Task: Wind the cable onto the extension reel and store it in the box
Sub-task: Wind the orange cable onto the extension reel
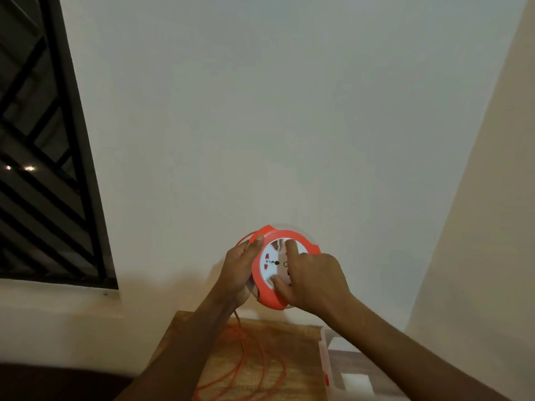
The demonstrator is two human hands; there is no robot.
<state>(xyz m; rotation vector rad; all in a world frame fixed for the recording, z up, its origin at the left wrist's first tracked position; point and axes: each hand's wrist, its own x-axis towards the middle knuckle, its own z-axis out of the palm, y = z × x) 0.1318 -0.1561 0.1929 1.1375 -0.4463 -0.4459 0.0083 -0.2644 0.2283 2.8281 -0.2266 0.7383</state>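
I hold an orange extension reel (pixel 262 287) with a white socket face up in front of the wall. My left hand (pixel 238 270) grips its left rim and back, thumb on the top edge. My right hand (pixel 311 280) rests on the white face, fingers and thumb pressed on it. An orange cable (pixel 254 360) hangs from the reel behind my left wrist and lies in loose loops on the wooden table (pixel 301 342). A clear plastic box (pixel 325 360) with red clips stands at the table's right side, below my right forearm.
A pale wall (pixel 275 111) fills most of the view. A dark window with a black metal grille (pixel 37 157) is at the left, above a ledge. White items lie inside the box. Another wall angles in at the right.
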